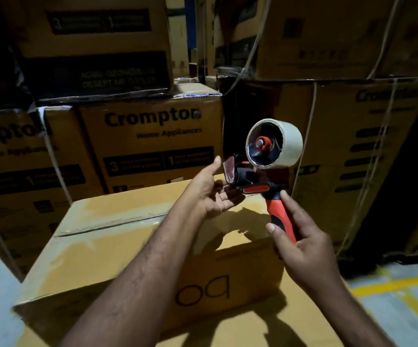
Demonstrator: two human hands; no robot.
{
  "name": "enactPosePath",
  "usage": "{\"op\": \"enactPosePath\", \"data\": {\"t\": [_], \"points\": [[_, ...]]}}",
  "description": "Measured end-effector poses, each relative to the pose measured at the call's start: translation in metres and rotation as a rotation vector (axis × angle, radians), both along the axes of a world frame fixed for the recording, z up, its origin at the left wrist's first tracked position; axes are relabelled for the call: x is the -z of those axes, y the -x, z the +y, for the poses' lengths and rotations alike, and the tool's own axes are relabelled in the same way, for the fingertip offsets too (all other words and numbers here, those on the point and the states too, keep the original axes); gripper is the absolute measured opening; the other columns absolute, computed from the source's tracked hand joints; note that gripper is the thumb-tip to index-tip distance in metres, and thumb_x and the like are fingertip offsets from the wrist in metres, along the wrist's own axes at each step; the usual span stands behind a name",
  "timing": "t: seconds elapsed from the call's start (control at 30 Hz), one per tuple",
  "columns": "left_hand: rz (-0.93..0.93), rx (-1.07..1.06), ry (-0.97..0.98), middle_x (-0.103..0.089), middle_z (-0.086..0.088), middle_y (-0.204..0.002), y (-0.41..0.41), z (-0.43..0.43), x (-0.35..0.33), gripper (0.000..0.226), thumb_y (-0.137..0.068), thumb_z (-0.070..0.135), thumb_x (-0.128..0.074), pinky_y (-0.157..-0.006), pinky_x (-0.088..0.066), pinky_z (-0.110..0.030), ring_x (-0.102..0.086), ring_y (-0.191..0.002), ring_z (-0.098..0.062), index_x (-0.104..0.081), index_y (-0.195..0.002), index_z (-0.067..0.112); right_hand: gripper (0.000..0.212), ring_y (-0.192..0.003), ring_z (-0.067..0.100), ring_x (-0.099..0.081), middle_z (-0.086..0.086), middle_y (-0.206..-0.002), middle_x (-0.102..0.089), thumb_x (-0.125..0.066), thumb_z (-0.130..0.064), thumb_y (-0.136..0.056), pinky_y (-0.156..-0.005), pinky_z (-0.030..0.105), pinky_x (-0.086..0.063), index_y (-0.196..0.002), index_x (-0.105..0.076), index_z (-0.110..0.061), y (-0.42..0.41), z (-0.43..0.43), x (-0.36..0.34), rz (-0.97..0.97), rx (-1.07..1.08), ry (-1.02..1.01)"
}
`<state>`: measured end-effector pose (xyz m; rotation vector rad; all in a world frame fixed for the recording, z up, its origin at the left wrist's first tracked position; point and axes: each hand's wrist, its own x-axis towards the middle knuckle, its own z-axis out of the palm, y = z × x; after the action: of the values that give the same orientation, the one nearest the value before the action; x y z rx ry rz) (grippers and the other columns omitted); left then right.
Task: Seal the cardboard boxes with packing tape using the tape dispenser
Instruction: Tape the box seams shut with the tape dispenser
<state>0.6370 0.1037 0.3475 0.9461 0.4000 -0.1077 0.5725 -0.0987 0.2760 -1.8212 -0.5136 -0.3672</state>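
R hand (303, 249) wraps the handle of the red-and-black plastic tape dispenser (255, 177), held up centre-right of frame w/ its pale tape roll (290, 144) on top. L hand (210, 194) is loose, palm up, fingers at the dispenser's mouth; can't tell if it has the tape end. Step, prob.: freeing that end. Next: anchor it on the plain brown cardboard box (127, 251) below, pull along the flap seam (107, 227). Printed stacked cartons (153, 136) crowd behind; free room is nearside.

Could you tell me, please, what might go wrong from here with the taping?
The left hand sits right at the front end of the tape dispenser, where the blade likely is: a cut is possible. The right hand holds only the handle's lower end, so it may slip.
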Motion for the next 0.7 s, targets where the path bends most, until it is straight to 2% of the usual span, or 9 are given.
{"op": "enactPosePath", "data": {"t": [0.07, 0.17, 0.23, 0.3, 0.43, 0.5, 0.6, 0.63, 0.7], "points": [[-0.009, -0.002, -0.003, -0.072, -0.024, -0.112, -0.016, -0.016, -0.002, 0.056, -0.092, 0.046, -0.069, -0.092, -0.058, -0.049, -0.074, -0.099, -0.035, -0.06, -0.117, -0.004, 0.068, -0.097, 0.012, -0.069, -0.047, -0.116, -0.044, -0.061, -0.049, -0.082, -0.073, 0.032, -0.062, -0.143, -0.033, -0.06, -0.014, -0.017, 0.003, -0.006, -0.019, -0.005], [-0.005, 0.011, -0.015, -0.072, -0.023, -0.112, -0.033, -0.036, -0.003, 0.042, -0.094, 0.036, -0.07, -0.085, -0.062, -0.046, -0.074, -0.097, -0.033, -0.064, -0.112, -0.001, 0.068, -0.09, 0.0, -0.068, -0.061, -0.108, -0.042, -0.067, -0.03, -0.09, -0.069, 0.026, -0.061, -0.143, -0.033, -0.058, -0.031, -0.039, 0.007, -0.034, -0.033, 0.005], [0.013, 0.018, -0.019, -0.072, -0.024, -0.114, -0.039, -0.048, -0.003, 0.03, -0.095, 0.027, -0.069, -0.079, -0.062, -0.045, -0.074, -0.094, -0.032, -0.065, -0.102, -0.002, 0.071, -0.093, -0.004, -0.066, -0.061, -0.109, -0.041, -0.067, -0.026, -0.091, -0.069, 0.022, -0.06, -0.142, -0.032, -0.059, -0.041, -0.051, 0.009, -0.038, -0.044, 0.012], [0.025, 0.032, -0.042, -0.073, -0.023, -0.103, -0.045, -0.054, -0.004, 0.023, -0.097, 0.019, -0.064, -0.076, -0.06, -0.044, -0.073, -0.088, -0.031, -0.065, -0.094, -0.004, 0.072, -0.094, 0.003, -0.067, -0.053, -0.111, -0.046, -0.068, -0.027, -0.09, -0.073, 0.024, -0.061, -0.142, -0.033, -0.061, -0.051, -0.058, 0.01, -0.032, -0.043, 0.022], [0.037, 0.06, -0.16, -0.074, -0.018, -0.082, -0.066, -0.05, -0.006, 0.014, -0.097, 0.007, -0.054, -0.074, -0.063, -0.046, -0.076, -0.071, -0.028, -0.064, -0.094, -0.002, 0.073, -0.1, 0.012, -0.067, -0.043, -0.12, -0.038, -0.069, -0.028, -0.09, -0.079, 0.032, -0.061, -0.145, -0.031, -0.058, -0.071, -0.063, 0.011, -0.023, -0.046, 0.051], [0.042, 0.095, -0.294, -0.074, -0.012, -0.08, -0.079, -0.043, -0.011, 0.016, -0.096, 0.008, -0.053, -0.072, -0.064, -0.045, -0.075, -0.071, -0.024, -0.067, -0.089, 0.003, 0.072, -0.095, 0.012, -0.068, -0.038, -0.123, -0.043, -0.069, -0.028, -0.091, -0.076, 0.025, -0.061, -0.145, -0.032, -0.057, -0.081, -0.062, 0.008, -0.033, -0.049, 0.049], [0.063, 0.135, -0.507, -0.075, -0.01, -0.094, -0.1, -0.027, -0.019, 0.017, -0.096, 0.014, -0.058, -0.081, -0.062, -0.043, -0.075, -0.088, -0.027, -0.071, -0.087, 0.007, 0.071, -0.079, 0.005, -0.064, -0.014, -0.127, -0.055, -0.069, -0.024, -0.091, -0.063, 0.008, -0.051, -0.146, -0.032, -0.053, -0.096, -0.056, 0.004, -0.061, -0.031, 0.063], [0.07, 0.152, -0.56, -0.075, -0.011, -0.097, -0.106, -0.021, -0.022, 0.016, -0.096, 0.014, -0.059, -0.077, -0.061, -0.041, -0.075, -0.089, -0.028, -0.071, -0.088, 0.007, 0.071, -0.078, 0.004, -0.062, -0.01, -0.126, -0.057, -0.069, -0.024, -0.091, -0.062, 0.006, -0.05, -0.146, -0.033, -0.051, -0.101, -0.053, 0.001, -0.07, -0.02, 0.075], [0.083, 0.178, -0.644, -0.074, -0.01, -0.088, -0.119, -0.011, -0.027, 0.011, -0.095, 0.009, -0.06, -0.068, -0.06, -0.036, -0.075, -0.082, -0.025, -0.07, -0.091, 0.006, 0.07, -0.077, -0.001, -0.057, -0.01, -0.125, -0.057, -0.068, -0.026, -0.092, -0.064, 0.005, -0.049, -0.147, -0.032, -0.048, -0.109, -0.049, -0.005, -0.09, 0.004, 0.12]]}}
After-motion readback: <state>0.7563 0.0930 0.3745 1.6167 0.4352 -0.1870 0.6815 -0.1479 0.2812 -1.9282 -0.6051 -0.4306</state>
